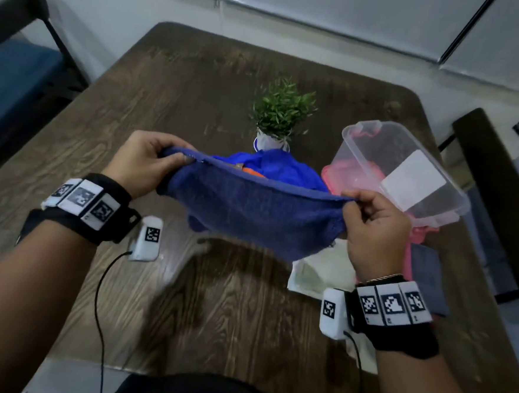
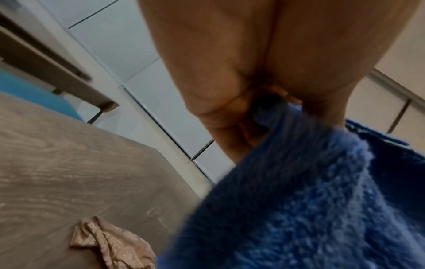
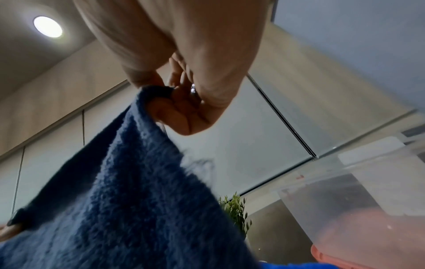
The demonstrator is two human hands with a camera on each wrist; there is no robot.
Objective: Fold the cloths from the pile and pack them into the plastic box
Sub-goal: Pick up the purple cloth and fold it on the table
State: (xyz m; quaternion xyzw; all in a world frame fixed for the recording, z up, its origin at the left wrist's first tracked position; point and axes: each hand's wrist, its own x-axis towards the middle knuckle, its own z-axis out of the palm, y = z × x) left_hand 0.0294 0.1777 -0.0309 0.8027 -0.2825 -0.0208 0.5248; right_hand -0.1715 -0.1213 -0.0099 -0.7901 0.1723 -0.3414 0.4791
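I hold a dark blue terry cloth [image 1: 257, 214] stretched in the air above the table. My left hand [image 1: 150, 161] pinches its left top corner, and my right hand [image 1: 370, 222] pinches its right top corner. The left wrist view shows the cloth [image 2: 310, 200] bunched under my left hand [image 2: 260, 112]; in the right wrist view the cloth [image 3: 128, 191] hangs from my right hand [image 3: 165, 98]. Behind it lies the pile [image 1: 281, 167] with a bright blue cloth and some orange. The clear plastic box [image 1: 407, 170] sits tilted at the right on a pink lid [image 1: 415, 235].
A small potted plant [image 1: 281, 112] stands behind the pile. A pale cloth [image 1: 317, 277] lies on the wooden table [image 1: 182, 99] under my right wrist. A beige patterned cloth [image 2: 110, 243] lies near the left hand. Chairs stand at both sides.
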